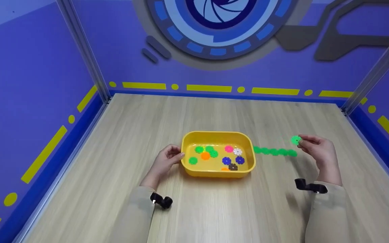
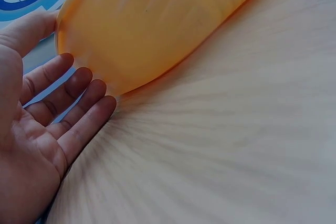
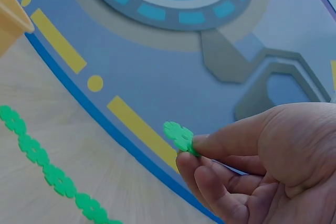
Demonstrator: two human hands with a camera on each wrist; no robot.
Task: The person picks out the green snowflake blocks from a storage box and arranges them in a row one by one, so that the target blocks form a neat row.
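Observation:
My right hand [image 1: 318, 152] pinches a green notched plastic disc [image 1: 295, 140] between thumb and fingertips, raised above the table. In the right wrist view the notches of this green disc [image 3: 179, 136] show at its free edge. Just left of that hand, a row of several green discs [image 1: 274, 151] runs toward the yellow tub [image 1: 218, 174]. My left hand [image 1: 165, 161] holds the tub by its left end, thumb at the rim and fingertips along the outer wall [image 2: 142, 30].
Inside the tub lie loose notched discs: several green ones [image 1: 193, 160], an orange one [image 1: 205, 156], a pink one [image 1: 229, 149], a white one [image 1: 237, 151], two blue ones [image 1: 240, 160] and a brown one [image 1: 233, 167]. Blue-purple panels [image 1: 214, 76] wall the wooden table [image 1: 214, 209] behind and at the sides.

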